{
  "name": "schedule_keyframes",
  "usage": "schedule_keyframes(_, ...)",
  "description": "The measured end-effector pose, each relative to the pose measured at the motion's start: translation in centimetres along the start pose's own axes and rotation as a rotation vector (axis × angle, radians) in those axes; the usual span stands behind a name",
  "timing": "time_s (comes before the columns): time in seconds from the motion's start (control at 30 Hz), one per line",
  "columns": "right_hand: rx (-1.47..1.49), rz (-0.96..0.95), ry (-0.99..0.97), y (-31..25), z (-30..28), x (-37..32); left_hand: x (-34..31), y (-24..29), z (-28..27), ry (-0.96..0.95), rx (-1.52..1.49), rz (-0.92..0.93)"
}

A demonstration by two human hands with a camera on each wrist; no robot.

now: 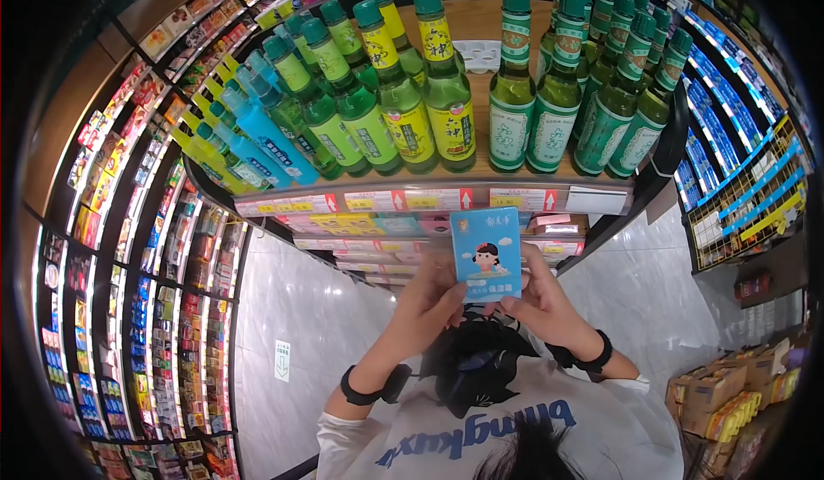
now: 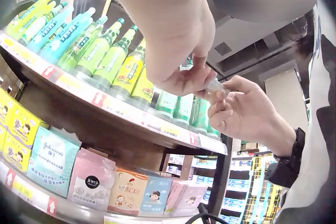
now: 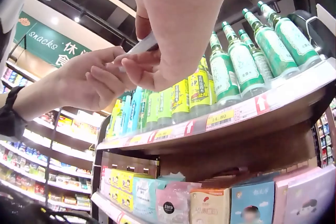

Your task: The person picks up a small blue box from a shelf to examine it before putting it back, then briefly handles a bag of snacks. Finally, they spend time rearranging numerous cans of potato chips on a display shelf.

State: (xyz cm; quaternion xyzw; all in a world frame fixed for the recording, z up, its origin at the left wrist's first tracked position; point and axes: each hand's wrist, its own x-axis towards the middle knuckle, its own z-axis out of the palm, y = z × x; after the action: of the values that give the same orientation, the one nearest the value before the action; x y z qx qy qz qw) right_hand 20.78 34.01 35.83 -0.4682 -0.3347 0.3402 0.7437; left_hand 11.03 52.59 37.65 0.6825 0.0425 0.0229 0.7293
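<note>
A light blue box [image 1: 487,252] printed with a cartoon girl is held upright in front of the body, its printed face turned toward the head camera. My left hand [image 1: 436,298] pinches its lower left edge, thumb on the front. On the other side my right hand [image 1: 542,301] grips the lower right edge, thumb also across the front. Only a thin pale edge of the box [image 3: 142,46] shows between the hands in the right wrist view. Its back and the fingers behind it are mostly hidden.
Green glass bottles [image 1: 518,94] and yellow-labelled bottles [image 1: 448,111] line the shelf ahead. Below, a lower shelf carries a similar blue box [image 2: 155,195] and a pink pouch [image 2: 92,182]. Stocked shelves [image 1: 163,282] stand left; cartons [image 1: 717,390] are stacked right.
</note>
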Motion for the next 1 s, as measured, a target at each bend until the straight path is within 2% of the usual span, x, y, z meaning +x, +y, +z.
schedule_keyframes(0.1,-0.052,-0.034,0.014,0.7,-0.3,0.0,0.0,-0.1,0.6,0.051,0.066,0.011)
schedule_keyframes(0.17,-0.349,-0.12,0.067,0.1,0.3,0.2,-0.2,0.3,1.1,0.075,0.201,0.005)
schedule_keyframes(0.2,-0.498,-0.162,0.091,-0.3,0.5,0.2,-0.4,0.2,1.0,0.03,0.232,0.02)
schedule_keyframes(0.27,-0.58,-0.044,-0.005,-0.9,0.5,-0.2,-0.8,-0.2,0.6,-0.057,0.293,0.05)
schedule_keyframes(0.3,-0.62,0.016,-0.054,-1.1,0.5,-0.3,-1.0,-0.7,0.6,-0.026,0.235,0.093)
schedule_keyframes(0.37,-0.617,-0.09,-0.117,-0.9,0.8,-0.3,-1.2,-1.7,0.6,0.037,0.118,0.178)
schedule_keyframes(0.43,-0.604,-0.145,-0.124,-1.0,1.3,-0.4,-1.1,-1.3,0.8,0.085,0.061,0.094)
schedule_keyframes(0.53,-0.554,-0.236,0.024,0.0,1.1,-0.3,-1.0,0.2,0.8,0.074,-0.076,-0.06)
schedule_keyframes(0.63,-0.446,-0.207,0.227,0.5,0.6,-0.4,-1.0,0.4,0.3,0.027,-0.195,-0.165)
schedule_keyframes(0.73,-0.325,-0.082,0.224,0.2,0.2,-0.1,-1.2,0.1,0.1,0.001,-0.29,-0.225)
schedule_keyframes(0.8,-0.322,-0.077,0.171,0.6,0.1,0.0,-1.3,-0.2,-0.2,-0.03,-0.32,-0.278)
schedule_keyframes(0.83,-0.32,-0.075,0.144,0.7,0.1,0.1,-1.4,-1.1,-0.4,-0.045,-0.245,-0.276)
schedule_keyframes(0.93,-0.313,0.084,0.028,-0.3,0.5,-0.2,-1.7,-2.3,-0.5,-0.065,-0.031,-0.275)
schedule_keyframes(1.0,-0.336,0.059,0.034,0.2,0.2,-0.1,-1.8,-1.3,-0.1,-0.049,0.095,-0.28)
